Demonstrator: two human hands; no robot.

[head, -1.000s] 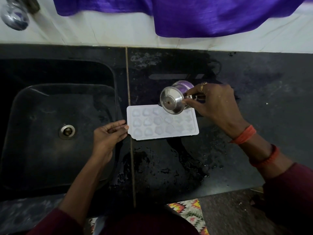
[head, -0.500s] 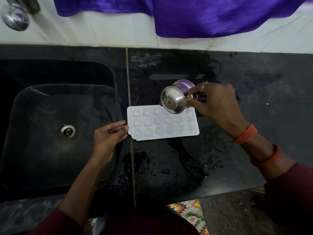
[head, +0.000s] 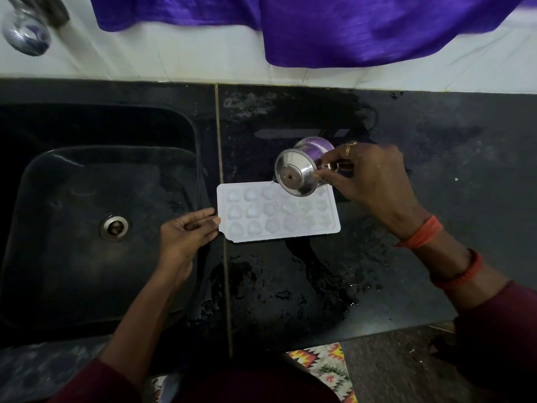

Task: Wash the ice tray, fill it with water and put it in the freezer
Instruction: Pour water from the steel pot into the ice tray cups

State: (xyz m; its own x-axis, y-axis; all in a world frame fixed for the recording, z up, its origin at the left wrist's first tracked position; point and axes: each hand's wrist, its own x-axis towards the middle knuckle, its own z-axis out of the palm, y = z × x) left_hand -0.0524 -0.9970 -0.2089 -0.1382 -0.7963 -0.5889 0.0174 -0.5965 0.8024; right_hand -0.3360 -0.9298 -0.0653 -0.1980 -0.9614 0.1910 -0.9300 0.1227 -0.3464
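Observation:
A white ice tray (head: pixel 273 228) with several small moulds lies flat on the wet black counter (head: pixel 436 158), just right of the sink. My right hand (head: pixel 369 181) grips a small steel cup (head: pixel 296 173) by its rim and holds it tipped on its side over the tray's far edge, its base facing me. A thin thread of water seems to run from the cup's lip onto the tray. My left hand (head: pixel 186 231) has its fingers fairly straight, their tips touching the tray's left edge.
A black sink (head: pixel 87 184) with a steel drain (head: pixel 114 228) takes up the left. A steel tap (head: pixel 26 36) shows at the top left. Purple cloth (head: pixel 363 27) hangs over the white wall. Puddles of water (head: pixel 305 271) spread on the counter in front of the tray.
The cup has stayed tipped over the tray's far edge with hardly any shift. Both hands and the tray keep their places.

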